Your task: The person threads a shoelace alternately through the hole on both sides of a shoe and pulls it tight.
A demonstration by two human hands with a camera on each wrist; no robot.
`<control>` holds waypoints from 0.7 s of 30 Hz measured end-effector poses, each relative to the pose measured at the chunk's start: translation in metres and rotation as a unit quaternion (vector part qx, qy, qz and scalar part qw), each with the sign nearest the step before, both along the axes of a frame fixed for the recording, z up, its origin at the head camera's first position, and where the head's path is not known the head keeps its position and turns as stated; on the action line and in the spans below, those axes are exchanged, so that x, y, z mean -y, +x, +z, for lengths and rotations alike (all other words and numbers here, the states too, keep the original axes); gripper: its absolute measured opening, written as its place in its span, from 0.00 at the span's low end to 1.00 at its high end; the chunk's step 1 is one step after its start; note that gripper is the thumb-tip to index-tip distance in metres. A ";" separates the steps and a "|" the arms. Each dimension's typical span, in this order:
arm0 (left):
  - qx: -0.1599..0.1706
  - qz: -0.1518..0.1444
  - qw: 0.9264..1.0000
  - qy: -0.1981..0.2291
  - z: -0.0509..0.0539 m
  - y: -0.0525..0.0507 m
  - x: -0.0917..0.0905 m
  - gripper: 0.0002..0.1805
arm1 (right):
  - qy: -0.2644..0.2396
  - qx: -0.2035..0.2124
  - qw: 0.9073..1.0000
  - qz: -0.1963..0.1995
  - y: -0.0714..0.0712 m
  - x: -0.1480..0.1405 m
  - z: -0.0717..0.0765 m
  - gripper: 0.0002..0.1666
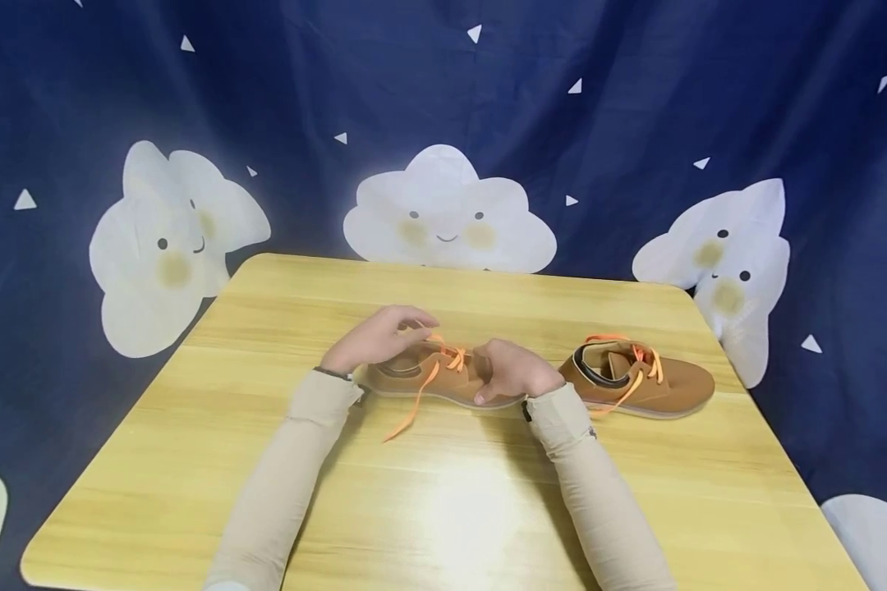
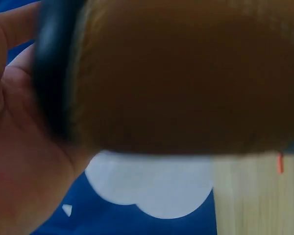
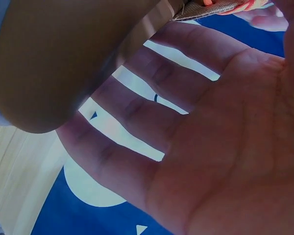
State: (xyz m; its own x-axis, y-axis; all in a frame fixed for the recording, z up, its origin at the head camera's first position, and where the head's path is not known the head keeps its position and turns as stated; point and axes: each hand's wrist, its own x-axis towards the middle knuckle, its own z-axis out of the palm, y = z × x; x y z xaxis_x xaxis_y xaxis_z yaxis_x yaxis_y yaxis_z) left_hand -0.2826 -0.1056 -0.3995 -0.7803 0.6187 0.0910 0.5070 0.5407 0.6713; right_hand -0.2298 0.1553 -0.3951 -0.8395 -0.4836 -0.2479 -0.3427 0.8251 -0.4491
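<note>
A brown lace-up shoe [image 1: 447,382] lies on the table, its toe pointing right. Orange laces [image 1: 418,404] cross its front, and one end trails onto the wood. My left hand [image 1: 375,338] arches over the far side of the shoe's opening, fingertips by the laces. In the left wrist view, that palm is beside the dark collar; whether it touches is unclear. My right hand [image 1: 516,371] straddles the toe, thumb on the near side and fingers on the far side. The right wrist view shows those fingers [image 3: 132,110] spread along the shoe, their tips partly hidden behind it.
A matching brown shoe [image 1: 683,387] with orange laces stands to the right, just beyond my right wrist, toe also pointing right. Both are on a light wooden table [image 1: 192,460] with rounded corners. Behind it hangs a dark blue curtain [image 1: 296,74] with white clouds.
</note>
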 end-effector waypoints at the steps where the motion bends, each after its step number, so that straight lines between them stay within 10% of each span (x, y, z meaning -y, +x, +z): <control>1: 0.000 -0.011 1.000 -0.007 -0.001 -0.001 -0.003 0.20 | 0.002 -0.002 1.000 -0.001 0.000 0.001 0.000 0.21; 8: 0.014 -0.028 0.999 -0.023 -0.002 -0.009 -0.006 0.12 | 0.005 0.001 1.000 -0.006 0.002 0.004 0.002 0.21; 21: 0.078 0.076 0.993 0.040 -0.008 -0.018 0.004 0.09 | 0.004 -0.005 1.000 -0.017 0.003 0.005 0.001 0.19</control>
State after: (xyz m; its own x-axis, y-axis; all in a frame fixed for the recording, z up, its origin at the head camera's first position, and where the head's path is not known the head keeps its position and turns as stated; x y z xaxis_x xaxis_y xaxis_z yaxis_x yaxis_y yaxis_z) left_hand -0.3007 -0.1098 -0.4071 -0.8731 0.4875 0.0064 0.3099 0.5448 0.7792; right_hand -0.2271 0.1507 -0.3943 -0.8579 -0.4523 -0.2440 -0.3181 0.8402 -0.4391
